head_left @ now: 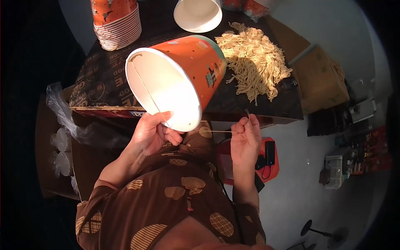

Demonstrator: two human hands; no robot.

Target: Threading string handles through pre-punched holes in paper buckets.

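A large orange paper bucket (200, 62) with printed figures and a white inside is tilted, its open mouth toward me. My left hand (151, 134) is closed on the lower part of its rim. A thin beige cord (149, 92) runs across the mouth from a hole near the upper rim down to my left fingers. To the right of the bucket, my right hand (246, 137) pinches a cord end that stretches level toward the rim. Whether both stretches are one cord is hidden by the left fingers. Beyond lies a heap of beige cords (257, 58).
The dark printed tabletop (110, 77) bears a stack of orange buckets (117, 27) at far left and a white-lined bucket (198, 16) at the back. A cardboard box (323, 81) stands right of the table. A red stool (271, 160) holds a black device. Plastic-wrapped items (62, 152) sit lower left.
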